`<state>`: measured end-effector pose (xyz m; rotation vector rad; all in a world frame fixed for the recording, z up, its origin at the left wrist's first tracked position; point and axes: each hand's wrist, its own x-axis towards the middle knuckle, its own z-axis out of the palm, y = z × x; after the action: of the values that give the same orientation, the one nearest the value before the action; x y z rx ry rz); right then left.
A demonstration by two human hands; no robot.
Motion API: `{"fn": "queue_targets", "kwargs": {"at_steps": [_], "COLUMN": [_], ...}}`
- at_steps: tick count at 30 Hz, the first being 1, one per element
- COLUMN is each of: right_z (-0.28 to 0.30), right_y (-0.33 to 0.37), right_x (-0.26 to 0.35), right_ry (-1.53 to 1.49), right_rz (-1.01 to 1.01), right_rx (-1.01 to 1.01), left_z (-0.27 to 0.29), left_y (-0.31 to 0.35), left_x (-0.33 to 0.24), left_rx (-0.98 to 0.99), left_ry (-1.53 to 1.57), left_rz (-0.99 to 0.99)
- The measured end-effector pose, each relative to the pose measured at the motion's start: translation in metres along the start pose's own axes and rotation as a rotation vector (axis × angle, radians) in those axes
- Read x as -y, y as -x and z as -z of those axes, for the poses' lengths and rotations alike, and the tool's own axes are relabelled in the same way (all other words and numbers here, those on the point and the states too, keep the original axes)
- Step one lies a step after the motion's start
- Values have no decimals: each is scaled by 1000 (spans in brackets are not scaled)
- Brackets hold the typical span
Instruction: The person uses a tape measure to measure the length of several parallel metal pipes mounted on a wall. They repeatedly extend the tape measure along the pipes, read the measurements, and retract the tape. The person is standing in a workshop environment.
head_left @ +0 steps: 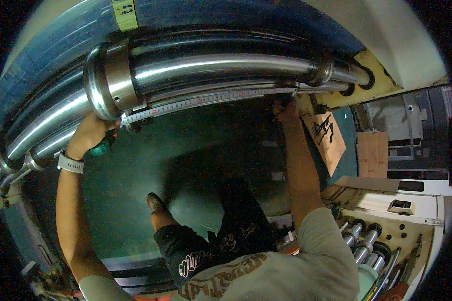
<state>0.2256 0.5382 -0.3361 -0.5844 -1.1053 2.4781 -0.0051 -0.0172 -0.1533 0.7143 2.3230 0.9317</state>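
A tape measure (181,105) is drawn out along the lower edge of a set of shiny metal rollers. My left hand (89,134) is closed around its green case (100,148), just below a thick metal collar (118,75) on the roller (221,67). The pale blade runs rightward, rising slightly, to the roller's right part. At that end my right hand (285,109) is in deep shadow, fingers curled against the blade's end; their exact grip is hard to make out. A pale watch (71,163) circles my left wrist.
A large blue cylinder (55,55) curves behind the rollers, with a yellow tag (125,15) on top. The rollers end at a yellowish side plate (374,78). Cardboard (329,143) with black marks stands at right. More rollers (364,243) lie lower right. Green floor (130,200) lies below.
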Motion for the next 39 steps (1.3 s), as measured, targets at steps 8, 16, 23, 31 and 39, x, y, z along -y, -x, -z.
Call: {"fn": "queue_targets", "kwargs": {"at_steps": [8,16,23,31,39], "right_z": [1,-12,-59,-83,-77], "right_y": [-6,18,37,36,43], "right_x": [-11,-19,26,22,22], "right_ry": [-192,79,608,642,641], "right_rz": [-181,180,555,579,541], "right_rx": [276,-96,-444,-312,-234], "left_z": [4,3,-1,8,11], "left_y": [2,4,-1,6,0], "left_x": [15,12,11,4,17], "left_rx": [1,-4,-16,-39,75], "left_ry": [-170,-8,-45,-273,-198], "left_rz": [-156,-91,-58,66,-103]}}
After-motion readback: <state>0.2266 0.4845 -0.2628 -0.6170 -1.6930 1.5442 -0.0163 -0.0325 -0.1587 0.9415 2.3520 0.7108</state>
